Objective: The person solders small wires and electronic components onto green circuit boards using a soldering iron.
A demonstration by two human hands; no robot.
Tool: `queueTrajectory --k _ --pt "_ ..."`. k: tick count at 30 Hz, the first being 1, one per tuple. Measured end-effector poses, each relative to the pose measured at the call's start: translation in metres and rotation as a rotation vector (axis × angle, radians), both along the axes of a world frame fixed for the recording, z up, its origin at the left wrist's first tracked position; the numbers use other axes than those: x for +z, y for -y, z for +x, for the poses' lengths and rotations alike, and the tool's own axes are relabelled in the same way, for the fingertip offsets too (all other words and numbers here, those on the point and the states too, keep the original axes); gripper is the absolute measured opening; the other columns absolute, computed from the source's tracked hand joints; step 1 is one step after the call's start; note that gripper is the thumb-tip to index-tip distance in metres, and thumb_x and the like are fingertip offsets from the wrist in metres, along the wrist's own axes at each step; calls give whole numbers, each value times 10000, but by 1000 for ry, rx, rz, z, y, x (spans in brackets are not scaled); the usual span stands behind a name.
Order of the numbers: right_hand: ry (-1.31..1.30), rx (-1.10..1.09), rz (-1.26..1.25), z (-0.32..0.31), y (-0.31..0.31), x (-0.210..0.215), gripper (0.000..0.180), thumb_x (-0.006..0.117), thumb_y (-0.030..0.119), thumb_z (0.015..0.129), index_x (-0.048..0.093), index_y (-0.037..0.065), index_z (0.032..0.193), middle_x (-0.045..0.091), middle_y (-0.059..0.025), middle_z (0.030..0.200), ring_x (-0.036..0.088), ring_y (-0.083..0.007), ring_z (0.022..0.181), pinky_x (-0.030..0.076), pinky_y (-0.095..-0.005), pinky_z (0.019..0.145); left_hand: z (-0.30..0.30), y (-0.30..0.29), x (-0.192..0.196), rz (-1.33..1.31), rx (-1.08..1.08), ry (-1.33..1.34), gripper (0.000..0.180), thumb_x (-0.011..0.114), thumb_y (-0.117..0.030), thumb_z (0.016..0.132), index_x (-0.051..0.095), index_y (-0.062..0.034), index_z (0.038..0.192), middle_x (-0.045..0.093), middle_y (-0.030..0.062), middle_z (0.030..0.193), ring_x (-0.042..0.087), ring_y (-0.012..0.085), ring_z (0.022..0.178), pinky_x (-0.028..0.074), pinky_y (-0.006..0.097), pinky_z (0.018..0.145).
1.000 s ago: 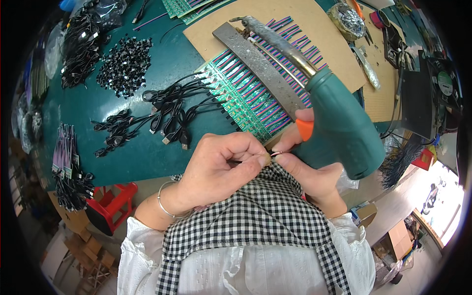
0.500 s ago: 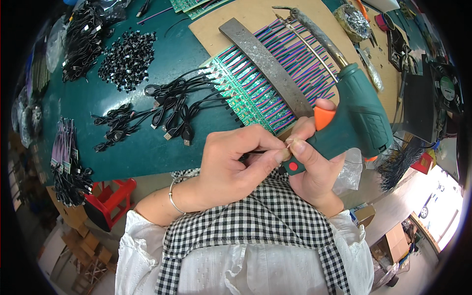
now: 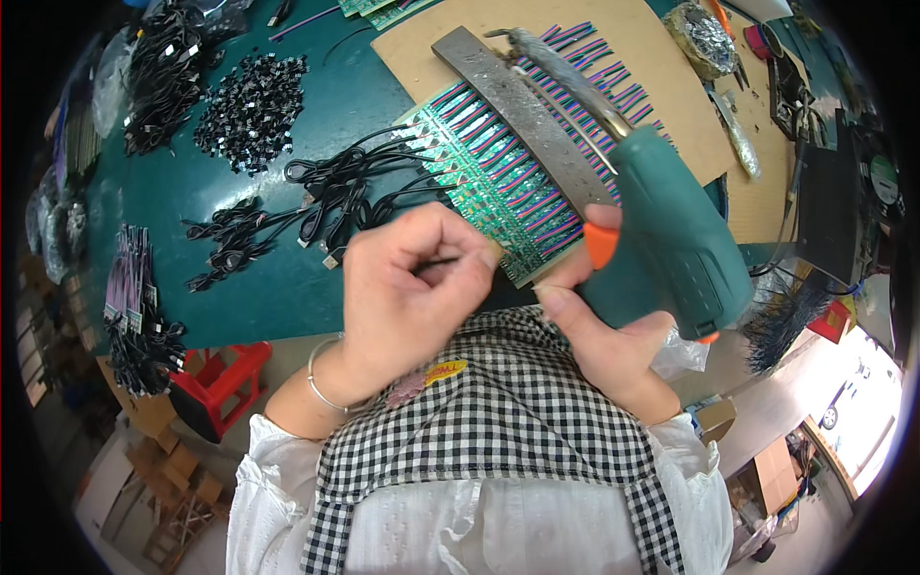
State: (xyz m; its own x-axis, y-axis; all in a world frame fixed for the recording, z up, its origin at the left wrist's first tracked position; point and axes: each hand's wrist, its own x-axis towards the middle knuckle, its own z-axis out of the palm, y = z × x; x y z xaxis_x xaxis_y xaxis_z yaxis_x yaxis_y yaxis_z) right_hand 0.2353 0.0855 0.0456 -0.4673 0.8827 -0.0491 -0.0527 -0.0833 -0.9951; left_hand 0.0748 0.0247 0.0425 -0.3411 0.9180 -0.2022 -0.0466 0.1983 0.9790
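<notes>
Gripping smooth green-plastic soldering gun, right of center: right hand. Left hand, center, fingertips pinched together; can't tell on what. Above: glossy circuit boards, striped wires, pitted steel bar across. Looped black USB cables, upper left. Teal tabletop; red stool lower left.

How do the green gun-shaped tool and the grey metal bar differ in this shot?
The green gun-shaped tool is held in the right hand; the grey metal bar lies across the coloured wires. The tool has a bulky body and an orange trigger, while the bar is one plain strip. Both slant from upper left to lower right in the picture.
</notes>
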Motion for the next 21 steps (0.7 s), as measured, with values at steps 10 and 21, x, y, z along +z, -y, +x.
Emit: queueTrajectory --k 10,21 --pt "3 -147 -92 57 -1 0 696 770 215 693 421 -134 1184 548 -97 567 513 -142 465 389 -208 435 -14 -21 -31 24 62 -591 114 662 -6 699 561 -14 648 544 35 506 492 78 422 375 219 419" --pt "129 46 -14 96 -5 -11 614 781 175 687 478 -121 1131 532 -81 556 479 -136 444 363 -205 448 -13 -28 -28 -1 90 -685 145 668 -14 676 535 -32 620 511 36 484 481 114 398 370 246 403"
